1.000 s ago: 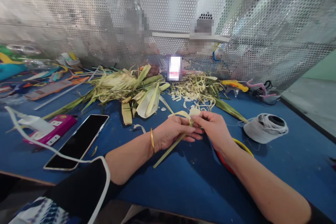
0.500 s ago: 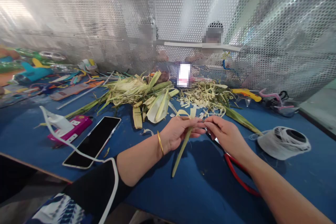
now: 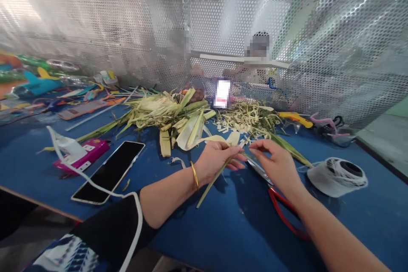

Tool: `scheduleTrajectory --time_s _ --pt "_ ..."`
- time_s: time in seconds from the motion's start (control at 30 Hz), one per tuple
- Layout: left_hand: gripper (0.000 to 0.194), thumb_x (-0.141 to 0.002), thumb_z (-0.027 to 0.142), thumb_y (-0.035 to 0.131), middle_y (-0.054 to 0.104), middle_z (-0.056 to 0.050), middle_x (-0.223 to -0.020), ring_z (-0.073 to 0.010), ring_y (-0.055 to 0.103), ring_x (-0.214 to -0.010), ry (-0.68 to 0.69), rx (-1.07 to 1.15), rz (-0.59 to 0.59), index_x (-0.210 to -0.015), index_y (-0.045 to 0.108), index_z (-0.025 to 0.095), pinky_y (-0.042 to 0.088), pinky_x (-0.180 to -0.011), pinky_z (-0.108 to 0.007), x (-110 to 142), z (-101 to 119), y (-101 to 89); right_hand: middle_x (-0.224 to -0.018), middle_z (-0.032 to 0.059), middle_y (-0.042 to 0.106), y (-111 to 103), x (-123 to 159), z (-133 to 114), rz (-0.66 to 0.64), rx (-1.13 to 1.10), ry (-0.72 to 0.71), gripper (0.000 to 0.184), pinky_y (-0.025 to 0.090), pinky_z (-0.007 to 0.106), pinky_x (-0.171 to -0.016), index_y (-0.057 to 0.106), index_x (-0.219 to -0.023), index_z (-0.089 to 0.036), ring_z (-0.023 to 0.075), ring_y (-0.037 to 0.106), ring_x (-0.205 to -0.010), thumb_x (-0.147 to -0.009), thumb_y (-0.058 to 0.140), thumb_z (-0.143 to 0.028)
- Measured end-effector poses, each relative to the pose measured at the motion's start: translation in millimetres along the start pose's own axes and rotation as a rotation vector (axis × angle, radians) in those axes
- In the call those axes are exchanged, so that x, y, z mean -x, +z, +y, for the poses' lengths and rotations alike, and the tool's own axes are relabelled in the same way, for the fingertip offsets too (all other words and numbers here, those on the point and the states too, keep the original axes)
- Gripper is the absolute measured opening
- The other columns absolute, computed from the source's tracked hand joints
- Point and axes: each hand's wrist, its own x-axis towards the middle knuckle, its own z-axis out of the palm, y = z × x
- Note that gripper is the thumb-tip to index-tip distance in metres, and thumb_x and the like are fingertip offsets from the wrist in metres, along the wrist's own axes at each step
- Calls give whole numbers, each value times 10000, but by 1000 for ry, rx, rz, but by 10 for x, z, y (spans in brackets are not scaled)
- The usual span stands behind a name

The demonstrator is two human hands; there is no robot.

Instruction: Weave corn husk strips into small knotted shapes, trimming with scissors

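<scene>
My left hand [image 3: 219,156] is closed on a pale green corn husk strip [image 3: 208,189]. The strip's narrow end slants down below the hand, and its wider cream part curls above the fingers. Close beside it, my right hand [image 3: 270,157] has thumb and forefinger pinched together; whatever is between them is too thin to make out. Scissors [image 3: 277,202] with red handles lie on the table under my right hand, partly covered by it. Just beyond my hands are a heap of husks [image 3: 156,110] and a pile of husk scraps [image 3: 245,117].
A spool of white thread [image 3: 334,176] stands at right. On the left lie a phone [image 3: 111,172] and a magenta power strip [image 3: 86,157] with a white cable [image 3: 138,216] crossing my sleeve. Behind rises a perforated metal screen [image 3: 127,29], with a lit phone [image 3: 222,93] before it.
My right hand has drawn slightly away from my left fingertips. The husk strip's lower end has swung left, and more of the scissors shows. The view has shifted slightly.
</scene>
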Motion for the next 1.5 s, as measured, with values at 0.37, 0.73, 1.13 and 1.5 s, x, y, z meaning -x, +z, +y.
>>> scheduleTrajectory --time_s 0.37,0.73,1.13,1.5 --pt "118 -722 117 582 657 -31 -592 -99 601 -462 -130 -278 -188 -621 645 115 453 -482 -200 113 -203 215 -613 -17 498 119 99 -211 -116 38 -9 218 355 248 -526 619 -654 -202 120 458 -545 -810 547 -337" --pt "222 -862 198 478 614 -14 -526 -83 534 -399 -387 208 -39 -774 652 93 397 -390 -162 -69 -144 -7 -722 28 659 103 279 -382 59 249 -632 117 384 294 -707 588 -803 -185 149 580 -683 -868 496 -152" --pt "236 -916 185 440 697 -89 -739 -127 680 -654 -273 526 46 -846 625 57 532 -571 -178 -54 103 -147 -731 51 641 197 224 -293 -151 587 -743 218 362 352 -814 615 -833 -162 173 559 -699 -893 407 -140" --pt "215 -865 252 546 654 -45 -663 -85 587 -544 -136 371 19 -755 647 97 439 -522 -163 69 -28 51 -759 39 606 287 287 -311 -103 584 -924 235 396 354 -843 641 -890 -199 179 547 -750 -890 427 -102"
